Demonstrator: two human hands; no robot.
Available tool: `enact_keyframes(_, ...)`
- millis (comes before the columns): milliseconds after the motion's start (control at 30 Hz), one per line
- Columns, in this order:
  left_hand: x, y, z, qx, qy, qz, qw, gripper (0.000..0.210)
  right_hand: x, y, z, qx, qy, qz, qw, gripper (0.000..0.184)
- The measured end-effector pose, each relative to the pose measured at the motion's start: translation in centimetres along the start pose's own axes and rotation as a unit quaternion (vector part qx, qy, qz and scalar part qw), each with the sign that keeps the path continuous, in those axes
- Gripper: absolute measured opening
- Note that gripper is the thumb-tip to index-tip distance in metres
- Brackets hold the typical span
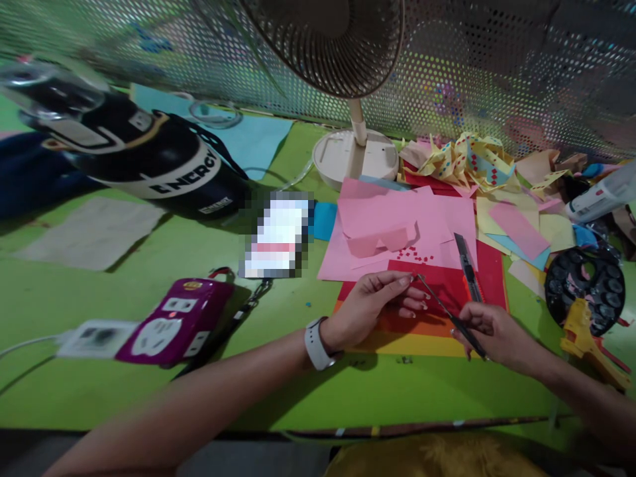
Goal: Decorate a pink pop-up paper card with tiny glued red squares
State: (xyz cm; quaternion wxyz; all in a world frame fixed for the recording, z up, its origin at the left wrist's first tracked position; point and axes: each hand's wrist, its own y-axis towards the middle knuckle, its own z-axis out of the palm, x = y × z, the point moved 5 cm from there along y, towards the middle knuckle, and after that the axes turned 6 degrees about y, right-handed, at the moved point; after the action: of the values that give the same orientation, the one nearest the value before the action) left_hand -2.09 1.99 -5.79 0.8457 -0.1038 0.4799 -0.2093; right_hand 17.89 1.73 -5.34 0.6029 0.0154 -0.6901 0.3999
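Note:
My right hand point(489, 331) grips slim, dark tweezers point(442, 305), their thin metal tip slanting up and left. At that tip, the thumb and forefinger of my left hand point(377, 298) pinch together, the other fingers loosely spread. Whatever sits between them is too small to make out. Under both hands lie stacked red point(422, 278), orange and yellow paper sheets. Tiny red paper squares point(415, 254) are scattered on pink paper point(402, 212) just beyond my left hand. A box cutter point(468, 265) rests on the paper, beyond my right hand.
A fan point(355, 156) stands behind the papers, by a perforated screen. To the left are a phone point(277, 238), a purple power adapter point(173, 321) and a large black bottle point(163, 159). Paper scraps point(477, 159), a black palette point(583, 285) and a yellow glue gun point(586, 338) lie right.

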Motion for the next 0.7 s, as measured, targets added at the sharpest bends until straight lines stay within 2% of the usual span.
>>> enact_keyframes(300,0.22,0.09,-0.38,-0.009,0.024,-0.002,1.000,0.016,0.18,-0.03,0.19,0.004,-0.001,-0.003,1.000,0.049)
enact_keyframes(700,0.06,0.14,-0.26,-0.003,0.002,0.005,1.000,0.019,0.04,0.28,-0.24,-0.013,0.012,-0.014,1.000,0.047)
